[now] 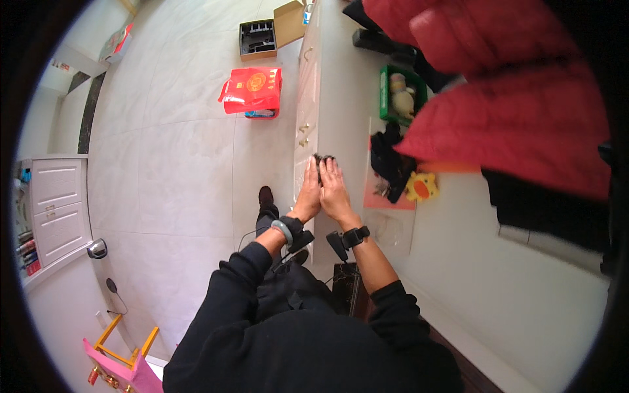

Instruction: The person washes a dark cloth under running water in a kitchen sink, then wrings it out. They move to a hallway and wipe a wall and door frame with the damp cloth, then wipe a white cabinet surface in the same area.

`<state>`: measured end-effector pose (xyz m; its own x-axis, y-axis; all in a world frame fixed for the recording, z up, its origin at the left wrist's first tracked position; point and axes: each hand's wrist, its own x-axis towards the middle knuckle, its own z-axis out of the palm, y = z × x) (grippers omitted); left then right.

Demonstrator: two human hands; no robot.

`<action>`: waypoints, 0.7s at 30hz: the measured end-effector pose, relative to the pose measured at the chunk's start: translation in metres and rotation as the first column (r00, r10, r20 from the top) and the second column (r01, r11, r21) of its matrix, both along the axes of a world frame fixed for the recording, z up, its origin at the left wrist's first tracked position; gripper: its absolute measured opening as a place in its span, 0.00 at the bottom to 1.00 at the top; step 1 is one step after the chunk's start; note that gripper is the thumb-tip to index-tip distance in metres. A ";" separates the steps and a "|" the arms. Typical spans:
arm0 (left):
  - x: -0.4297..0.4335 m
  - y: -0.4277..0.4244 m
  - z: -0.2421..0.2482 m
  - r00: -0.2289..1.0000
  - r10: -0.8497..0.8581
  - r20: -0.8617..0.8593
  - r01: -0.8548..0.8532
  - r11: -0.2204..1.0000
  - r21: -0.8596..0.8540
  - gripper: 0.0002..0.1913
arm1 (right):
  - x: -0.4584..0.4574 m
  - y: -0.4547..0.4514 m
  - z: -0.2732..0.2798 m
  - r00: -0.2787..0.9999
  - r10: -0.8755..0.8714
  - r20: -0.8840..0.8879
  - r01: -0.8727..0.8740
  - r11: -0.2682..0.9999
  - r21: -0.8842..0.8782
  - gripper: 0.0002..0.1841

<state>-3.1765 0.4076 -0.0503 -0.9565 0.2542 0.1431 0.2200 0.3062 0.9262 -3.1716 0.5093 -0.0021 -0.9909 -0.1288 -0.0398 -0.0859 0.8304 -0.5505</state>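
Note:
My left hand (308, 191) and my right hand (334, 189) are side by side over the front edge of a pale cabinet top (339, 98). Between and beyond their fingers shows a small dark, crumpled item (323, 158), pressed by both hands; what it is cannot be told. To the right of my right hand, a black cloth item (390, 159) lies on a pink-and-white sheet (388, 199), beside a yellow toy animal's head (421, 186). My left wrist bears a grey-green bangle, my right wrist a black strap.
Red jackets (491, 123) hang at the right, over a green basket (383, 93) with a stuffed toy. On the tiled floor stand a red bag (253, 88) and an open cardboard box (290, 24). Gold handles (303, 142) jut from the cabinet front. A pink-covered chair (142, 373) stands at lower left.

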 end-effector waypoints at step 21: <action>-0.266 0.016 -0.018 0.991 -0.128 0.038 0.127 0.992 0.012 0.36 | -0.250 0.027 -0.031 0.999 -0.024 -0.046 0.030 0.991 0.127 0.29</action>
<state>-3.4423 0.4233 -0.0678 -0.9212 0.3733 0.1096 0.2206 0.2691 0.9375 -3.4212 0.5361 -0.0332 -0.9951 -0.0987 -0.0106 -0.0843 0.8961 -0.4357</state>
